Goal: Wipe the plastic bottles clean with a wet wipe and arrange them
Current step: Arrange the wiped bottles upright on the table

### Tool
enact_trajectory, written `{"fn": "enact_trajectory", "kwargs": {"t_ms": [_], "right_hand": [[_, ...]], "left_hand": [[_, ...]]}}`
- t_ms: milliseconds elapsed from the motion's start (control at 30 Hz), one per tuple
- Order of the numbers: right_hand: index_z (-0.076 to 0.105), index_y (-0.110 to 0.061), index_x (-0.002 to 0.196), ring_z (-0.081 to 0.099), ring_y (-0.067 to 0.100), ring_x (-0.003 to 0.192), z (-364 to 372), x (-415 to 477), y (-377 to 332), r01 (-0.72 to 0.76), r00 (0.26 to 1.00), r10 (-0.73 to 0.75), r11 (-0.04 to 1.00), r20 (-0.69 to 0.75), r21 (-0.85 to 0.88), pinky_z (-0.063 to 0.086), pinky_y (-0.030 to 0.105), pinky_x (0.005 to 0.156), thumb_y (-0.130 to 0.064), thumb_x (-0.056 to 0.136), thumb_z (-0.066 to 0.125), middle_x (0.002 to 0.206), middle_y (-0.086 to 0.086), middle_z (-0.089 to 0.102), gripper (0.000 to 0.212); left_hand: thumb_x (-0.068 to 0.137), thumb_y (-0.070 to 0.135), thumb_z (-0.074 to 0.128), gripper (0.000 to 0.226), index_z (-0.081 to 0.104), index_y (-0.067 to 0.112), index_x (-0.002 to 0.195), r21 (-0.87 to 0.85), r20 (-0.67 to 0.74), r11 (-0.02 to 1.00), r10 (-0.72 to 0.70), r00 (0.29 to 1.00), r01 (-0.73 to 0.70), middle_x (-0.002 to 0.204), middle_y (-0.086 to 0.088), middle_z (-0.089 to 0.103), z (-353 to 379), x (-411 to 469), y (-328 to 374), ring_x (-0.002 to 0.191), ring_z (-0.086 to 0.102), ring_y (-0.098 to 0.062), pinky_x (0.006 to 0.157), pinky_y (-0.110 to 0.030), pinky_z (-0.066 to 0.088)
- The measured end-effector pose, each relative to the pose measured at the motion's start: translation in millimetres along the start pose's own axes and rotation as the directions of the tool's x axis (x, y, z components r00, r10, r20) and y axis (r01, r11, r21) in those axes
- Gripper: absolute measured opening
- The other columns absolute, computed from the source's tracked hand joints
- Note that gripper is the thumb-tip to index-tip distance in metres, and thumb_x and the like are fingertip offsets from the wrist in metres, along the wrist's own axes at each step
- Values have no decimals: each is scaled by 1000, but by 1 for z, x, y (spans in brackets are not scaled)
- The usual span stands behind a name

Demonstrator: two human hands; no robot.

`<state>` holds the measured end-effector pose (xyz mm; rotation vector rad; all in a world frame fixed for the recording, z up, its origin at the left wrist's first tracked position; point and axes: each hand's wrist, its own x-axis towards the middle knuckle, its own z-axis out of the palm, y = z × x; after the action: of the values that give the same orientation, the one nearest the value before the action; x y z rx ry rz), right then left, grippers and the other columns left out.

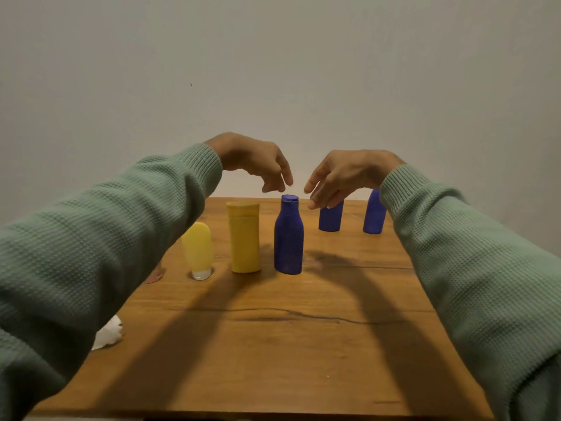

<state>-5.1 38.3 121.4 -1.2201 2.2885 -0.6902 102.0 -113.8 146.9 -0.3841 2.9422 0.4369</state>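
Several plastic bottles stand upright on the wooden table [273,344]. A blue bottle with a flip cap [288,238] is in the middle, a yellow cylindrical bottle [244,238] stands to its left, and a pale yellow tube [198,249] rests on its white cap further left. Two more blue bottles [330,218] [374,215] stand behind on the right, partly hidden by my right hand and sleeve. My left hand [258,161] and my right hand [340,177] hover just above the middle blue bottle's cap, fingers apart and curled downward, holding nothing. A crumpled white wipe [109,332] lies at the table's left edge.
A reddish object [155,276] peeks out from under my left sleeve near the left edge. A plain wall rises right behind the table's far edge. The near half of the tabletop shows only bare wood with shadows of my arms.
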Motion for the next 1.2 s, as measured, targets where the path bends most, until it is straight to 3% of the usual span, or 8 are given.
{"fn": "enact_trajectory", "kwargs": {"t_ms": [133,300,533,800,967,1200], "right_hand": [[69,-8,104,71,16,84,14,1,-5,28,1000,-28,1000,-14,6,58,31,78,-23,68,84,90,5,74,42],[71,-8,100,71,13,79,32,7,-5,37,999,-37,999,-26,-24,58,24,68,-24,69,83,89,6,74,38],[71,-4,97,72,16,76,38,19,0,57,997,-56,998,-59,5,57,24,65,-15,73,80,87,10,74,28],[69,-2,104,72,18,81,3,45,-9,115,990,-116,993,-83,-16,58,27,70,-15,76,77,92,10,73,32],[68,-3,106,71,18,85,-12,68,-5,88,995,-89,996,-55,-19,58,32,79,-23,82,72,95,10,73,32],[67,-3,107,71,20,86,-25,102,7,13,999,-15,999,-48,-51,58,31,78,-23,87,66,96,11,72,28]], "left_hand": [[82,10,73,45,63,13,125,17,48,999,27,998,-28,118,1,68,14,-7,-11,111,59,-14,97,-31,44],[77,26,80,41,69,16,115,12,-42,996,89,995,-89,102,5,73,35,0,-22,94,66,-8,92,-32,50],[76,22,80,26,73,14,100,-38,-140,988,146,979,-152,83,8,72,43,8,-22,81,66,-7,74,-23,49],[78,22,80,30,73,8,103,-31,-242,985,160,957,-172,89,-3,73,11,38,-27,77,65,-11,73,-25,51],[77,23,80,34,72,7,106,2,-219,988,152,964,-155,96,-5,74,-1,65,-35,83,66,-13,78,-28,52],[80,23,77,36,67,5,110,36,-210,992,126,970,-121,102,-8,71,-1,110,-39,89,64,-19,71,-23,47]]}}
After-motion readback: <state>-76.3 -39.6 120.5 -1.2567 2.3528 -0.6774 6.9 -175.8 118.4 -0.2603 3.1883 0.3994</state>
